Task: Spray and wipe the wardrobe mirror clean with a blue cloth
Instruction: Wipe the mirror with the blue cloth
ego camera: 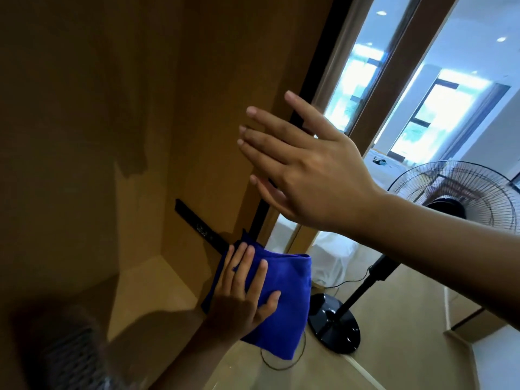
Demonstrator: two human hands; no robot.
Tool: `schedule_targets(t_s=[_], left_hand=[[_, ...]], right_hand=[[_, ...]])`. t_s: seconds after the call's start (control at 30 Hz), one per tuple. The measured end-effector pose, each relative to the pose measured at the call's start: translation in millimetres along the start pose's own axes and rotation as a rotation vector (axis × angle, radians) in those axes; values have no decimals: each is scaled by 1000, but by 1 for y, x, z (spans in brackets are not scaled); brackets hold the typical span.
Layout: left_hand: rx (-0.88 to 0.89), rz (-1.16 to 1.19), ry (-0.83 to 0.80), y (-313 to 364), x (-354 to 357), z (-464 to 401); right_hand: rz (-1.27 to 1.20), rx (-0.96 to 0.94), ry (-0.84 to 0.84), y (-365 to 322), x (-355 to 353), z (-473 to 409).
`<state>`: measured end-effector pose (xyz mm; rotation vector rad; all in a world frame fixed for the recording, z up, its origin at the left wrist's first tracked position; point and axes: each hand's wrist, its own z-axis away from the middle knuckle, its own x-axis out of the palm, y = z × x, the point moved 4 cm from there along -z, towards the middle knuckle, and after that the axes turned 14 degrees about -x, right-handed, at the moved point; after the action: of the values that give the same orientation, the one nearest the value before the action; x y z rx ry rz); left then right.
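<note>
My left hand (242, 294) lies flat, fingers spread, on a folded blue cloth (284, 299) and presses it against the lower part of the wardrobe door. The cloth sits beside the door's black vertical edge (312, 80). My right hand (304, 167) is raised higher up in front of that edge, open with the fingers apart and nothing in it. Right of the edge, the mirror (363, 68) shows bright windows; I cannot tell where it ends. No spray bottle is in view.
Brown wardrobe panels (98, 108) fill the left, with a short black strip (197, 220) on them. A black standing fan (461, 192) with a round base (334, 325) and a trailing cable stands on the floor at the right. A white-covered bed (332, 257) lies behind.
</note>
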<state>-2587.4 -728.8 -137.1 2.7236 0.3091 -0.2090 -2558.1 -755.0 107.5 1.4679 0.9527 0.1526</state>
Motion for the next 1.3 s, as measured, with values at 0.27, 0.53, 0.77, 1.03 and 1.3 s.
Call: schedule_targets(t_s=[0.27,0.53,0.77,1.03,1.3], left_hand=[[11,5,10,4,-5,-12],[-32,25,23,-1,0,3],[-47,40,-56,-46,23,124],[-126,-14,-159,-49,19,135],[-129,-60,-280,-21,-12,81]], right_hand=[[-25,47,50,-20,9,-2],[-8,66,86,-40,20,-1],[-33,82,142,-72,37,9],[-66,96,105,-89,45,12],[-163,85,40,-81,35,12]])
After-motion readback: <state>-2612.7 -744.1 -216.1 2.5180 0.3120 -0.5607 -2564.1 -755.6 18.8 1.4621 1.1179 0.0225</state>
